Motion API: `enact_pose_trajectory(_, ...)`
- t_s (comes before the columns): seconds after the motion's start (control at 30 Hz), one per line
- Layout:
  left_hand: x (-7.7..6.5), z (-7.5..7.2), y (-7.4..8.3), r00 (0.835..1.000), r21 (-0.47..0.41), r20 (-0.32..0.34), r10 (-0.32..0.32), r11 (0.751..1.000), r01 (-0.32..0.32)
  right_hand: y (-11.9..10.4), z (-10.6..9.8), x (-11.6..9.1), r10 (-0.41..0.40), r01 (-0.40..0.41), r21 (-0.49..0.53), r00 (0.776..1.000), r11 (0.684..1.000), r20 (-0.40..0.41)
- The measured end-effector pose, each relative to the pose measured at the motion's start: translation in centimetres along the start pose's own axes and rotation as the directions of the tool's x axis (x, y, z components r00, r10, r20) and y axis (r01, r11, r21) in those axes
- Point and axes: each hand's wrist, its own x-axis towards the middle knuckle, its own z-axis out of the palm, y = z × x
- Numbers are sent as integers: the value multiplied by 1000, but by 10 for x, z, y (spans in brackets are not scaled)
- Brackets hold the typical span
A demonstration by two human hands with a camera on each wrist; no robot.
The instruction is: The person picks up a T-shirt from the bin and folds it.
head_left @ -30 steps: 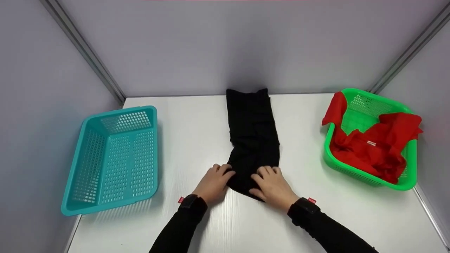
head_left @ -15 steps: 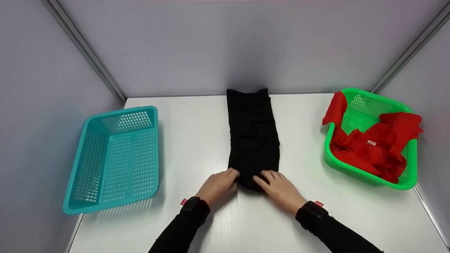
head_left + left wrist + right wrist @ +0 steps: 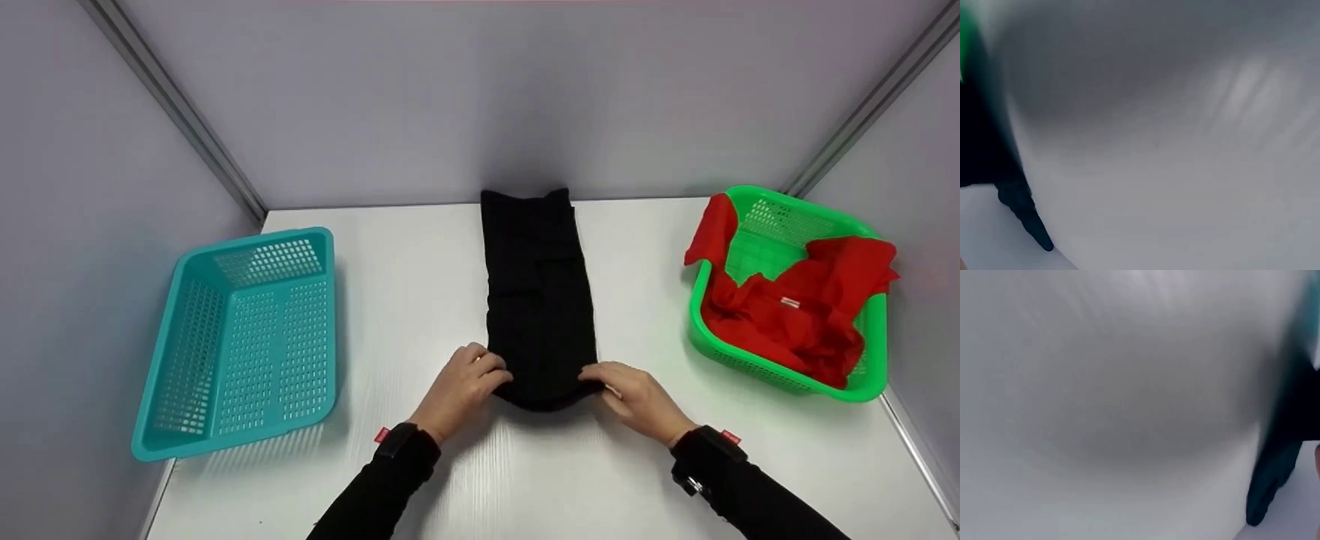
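A black garment (image 3: 536, 322), folded into a long flat strip, lies on the white table from the back wall toward the person. Its near end is rounded and looks slightly raised. At the near left corner, my left hand (image 3: 459, 388) pinches the cloth between curled fingers and thumb. My right hand (image 3: 637, 394) grips the near right corner, fingers on top and thumb below. In the left wrist view the dark cloth (image 3: 982, 135) shows only along the left side. The right wrist view has the cloth (image 3: 1283, 450) at its right side.
To the left stands a teal plastic basket (image 3: 330, 322) with nothing in it. A green basket (image 3: 701, 322) at the right holds a crumpled red garment (image 3: 795, 330), parts of which hang over the rim. Grey panels (image 3: 420, 97) close off the table (image 3: 405, 300) at the back and sides.
The garment's near end, skewed a second ago, now lies in line with the rest. My right hand has moved right, from on top of the cloth to its corner.
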Motion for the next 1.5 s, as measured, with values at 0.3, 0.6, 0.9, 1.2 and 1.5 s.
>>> enact_pose_trajectory(0.3,5,-22,11,980,-435,141,-137,881,186,-10,-44,8,179,-213,265,973,940,147)
enact_pose_trajectory(0.6,21,-41,18,892,-551,417,-172,733,399,-16,-53,10,340,-477,362,859,801,382)
enact_pose_trajectory(0.9,40,-36,9,814,-536,487,-315,629,564,-8,-46,33,541,-705,351,703,616,462)
enact_pose_trajectory(1.2,65,-12,-20,744,-499,402,-534,553,667,26,-31,67,690,-729,201,684,654,238)
enact_pose_trajectory(1.5,73,7,-33,688,-503,392,-611,484,716,44,-17,81,736,-776,213,631,594,246)
